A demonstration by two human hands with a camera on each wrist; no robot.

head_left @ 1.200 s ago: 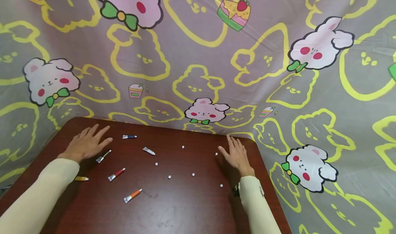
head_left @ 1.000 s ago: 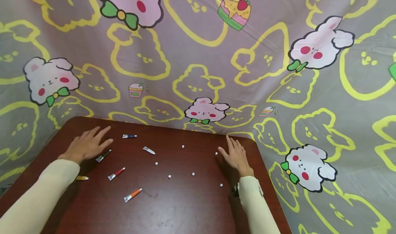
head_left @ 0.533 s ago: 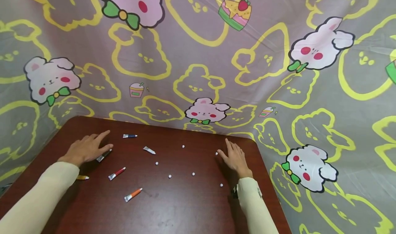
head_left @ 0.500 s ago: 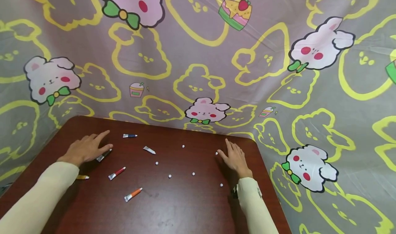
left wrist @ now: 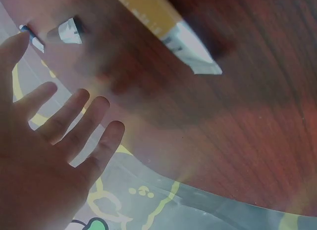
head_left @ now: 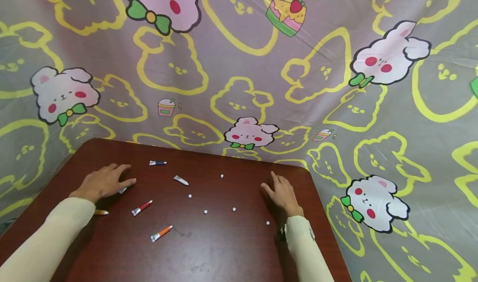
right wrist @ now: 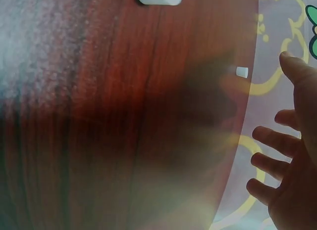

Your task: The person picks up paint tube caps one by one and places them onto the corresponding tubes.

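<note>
My left hand (head_left: 102,183) hovers over the far left of the table, palm down, fingers loosely bent. Its thumb overlaps a dark paint tube (head_left: 123,190), mostly hidden beneath it; the tube's crimped silver end (left wrist: 69,31) shows in the left wrist view. Beside the left sleeve lies a yellow paint tube (head_left: 101,212). My right hand (head_left: 283,194) is at the far right with spread, relaxed fingers, holding nothing. Its thumb tip is close to a small white cap (right wrist: 241,71). Another white cap (head_left: 267,223) lies nearer, left of the right wrist.
Blue (head_left: 157,163), silver-grey (head_left: 181,180), red (head_left: 142,207) and orange (head_left: 162,233) paint tubes lie on the brown table (head_left: 224,253). Several white caps are scattered mid-table, one cap (head_left: 234,209) right of centre. A patterned cloth (head_left: 201,79) hangs behind the table and along its sides.
The left hand has lowered and its fingers have bent over the dark tube, which is now more covered. The right hand has drawn slightly back, its fingers bending a little.
</note>
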